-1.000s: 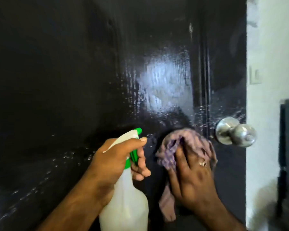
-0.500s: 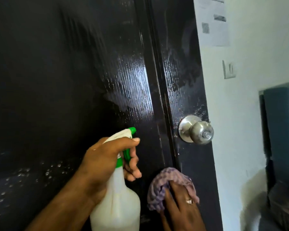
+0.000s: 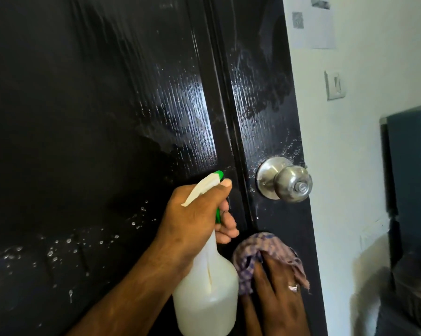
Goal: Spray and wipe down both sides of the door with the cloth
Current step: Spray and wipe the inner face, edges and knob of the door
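Note:
A glossy black door [image 3: 95,117] fills the left and middle of the view, wet with streaks and droplets. My left hand [image 3: 194,214] grips the neck of a white spray bottle [image 3: 207,294] with a green trigger, its nozzle close to the door. My right hand [image 3: 277,294] presses a crumpled purple checked cloth [image 3: 253,248] flat against the door's right stile, below the silver round door knob [image 3: 287,181].
Right of the door's edge is a white wall [image 3: 364,166] with a light switch [image 3: 335,84] and taped papers [image 3: 311,23]. A dark blue-grey cabinet or appliance [image 3: 413,166] stands at the far right.
My right hand carried the cloth from beside the knob down to below it. The view swung right, showing more wall. The left hand keeps its hold on the bottle.

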Demonstrator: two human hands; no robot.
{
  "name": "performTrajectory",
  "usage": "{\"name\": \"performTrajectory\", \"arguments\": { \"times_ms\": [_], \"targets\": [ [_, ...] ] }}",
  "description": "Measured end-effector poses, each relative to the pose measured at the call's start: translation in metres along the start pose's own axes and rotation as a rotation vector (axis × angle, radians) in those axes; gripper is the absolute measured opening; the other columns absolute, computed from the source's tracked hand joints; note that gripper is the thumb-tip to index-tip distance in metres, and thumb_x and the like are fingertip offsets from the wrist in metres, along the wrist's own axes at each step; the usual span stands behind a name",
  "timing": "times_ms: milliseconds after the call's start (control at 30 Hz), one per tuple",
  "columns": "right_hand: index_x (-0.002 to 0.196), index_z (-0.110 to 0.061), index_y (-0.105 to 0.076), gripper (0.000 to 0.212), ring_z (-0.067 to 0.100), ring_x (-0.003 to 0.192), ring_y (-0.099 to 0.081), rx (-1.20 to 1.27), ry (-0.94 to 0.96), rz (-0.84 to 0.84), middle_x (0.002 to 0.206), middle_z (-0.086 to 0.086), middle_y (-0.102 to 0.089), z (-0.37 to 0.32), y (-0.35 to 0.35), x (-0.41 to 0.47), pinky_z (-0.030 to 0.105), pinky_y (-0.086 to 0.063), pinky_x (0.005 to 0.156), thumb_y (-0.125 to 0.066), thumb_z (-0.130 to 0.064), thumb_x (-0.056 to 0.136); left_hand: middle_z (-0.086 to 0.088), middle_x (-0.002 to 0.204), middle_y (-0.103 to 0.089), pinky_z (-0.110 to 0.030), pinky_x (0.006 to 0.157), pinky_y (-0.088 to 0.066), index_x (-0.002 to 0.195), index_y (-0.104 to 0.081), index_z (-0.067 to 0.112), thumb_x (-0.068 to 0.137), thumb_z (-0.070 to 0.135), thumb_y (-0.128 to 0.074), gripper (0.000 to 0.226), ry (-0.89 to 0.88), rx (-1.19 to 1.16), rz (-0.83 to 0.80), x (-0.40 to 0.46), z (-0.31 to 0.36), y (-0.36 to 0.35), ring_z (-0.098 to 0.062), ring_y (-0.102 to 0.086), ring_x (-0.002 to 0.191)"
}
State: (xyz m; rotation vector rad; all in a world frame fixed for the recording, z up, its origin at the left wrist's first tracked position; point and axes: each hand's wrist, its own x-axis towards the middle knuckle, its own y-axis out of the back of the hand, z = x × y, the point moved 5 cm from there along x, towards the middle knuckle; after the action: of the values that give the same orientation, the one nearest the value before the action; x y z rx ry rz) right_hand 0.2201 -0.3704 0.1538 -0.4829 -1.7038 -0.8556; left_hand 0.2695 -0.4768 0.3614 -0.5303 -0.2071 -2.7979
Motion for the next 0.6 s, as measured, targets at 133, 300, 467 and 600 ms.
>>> {"name": "performTrajectory", "arguments": {
  "times_ms": [133, 300, 467, 600],
  "targets": [
    [0.133, -0.001, -0.070, 0.051, 0.053, 0.135, -0.053, 0.033, -0.106, 0.047, 0.149, 0.027, -0.056, 0.023, -0.003, -0.004, 0.062, -0.042, 0.113, -0.050, -0.041, 0.108, -0.021, 0.057, -0.058, -0.031, 0.051, -0.047, 0.066, -0.066, 0.006, 0.096, 0.027, -0.070, 0.036, -0.013, -0.003, 0.008, -0.009, -0.010, 0.014, -0.036, -0.063, 0.049],
    [0.147, -0.005, -0.050, 0.059, 0.050, 0.133, -0.051, 0.173, -0.092, 0.092, 0.152, 0.024, -0.046, -0.006, -0.009, 0.037, 0.058, -0.037, 0.118, -0.050, -0.050, 0.108, -0.027, 0.063, -0.062, -0.038, 0.055, -0.055, 0.064, -0.070, 0.007, 0.078, 0.038, -0.073, 0.034, -0.008, -0.023, 0.089, -0.032, -0.019, 0.064, -0.043, -0.067, 0.055],
    [0.153, 0.005, -0.050, 0.066, 0.045, 0.148, -0.042, 0.247, -0.083, 0.119, 0.160, 0.027, -0.044, -0.037, -0.001, 0.118, 0.049, -0.027, 0.128, -0.058, -0.041, 0.106, -0.029, 0.062, -0.060, -0.038, 0.050, -0.055, 0.064, -0.070, 0.005, 0.073, 0.040, -0.073, 0.036, 0.011, -0.022, 0.155, -0.048, -0.025, 0.108, -0.042, -0.067, 0.053],
    [0.148, -0.007, -0.051, 0.059, 0.046, 0.142, -0.047, 0.210, 0.274, 0.010, 0.156, 0.023, -0.047, -0.071, -0.028, 0.061, 0.059, -0.030, 0.123, -0.063, -0.034, 0.097, -0.027, 0.063, -0.060, -0.036, 0.050, -0.053, 0.069, -0.070, 0.001, 0.074, 0.036, -0.075, 0.035, 0.008, -0.057, 0.200, -0.066, -0.036, 0.138, -0.041, -0.066, 0.055]
  ]
}}
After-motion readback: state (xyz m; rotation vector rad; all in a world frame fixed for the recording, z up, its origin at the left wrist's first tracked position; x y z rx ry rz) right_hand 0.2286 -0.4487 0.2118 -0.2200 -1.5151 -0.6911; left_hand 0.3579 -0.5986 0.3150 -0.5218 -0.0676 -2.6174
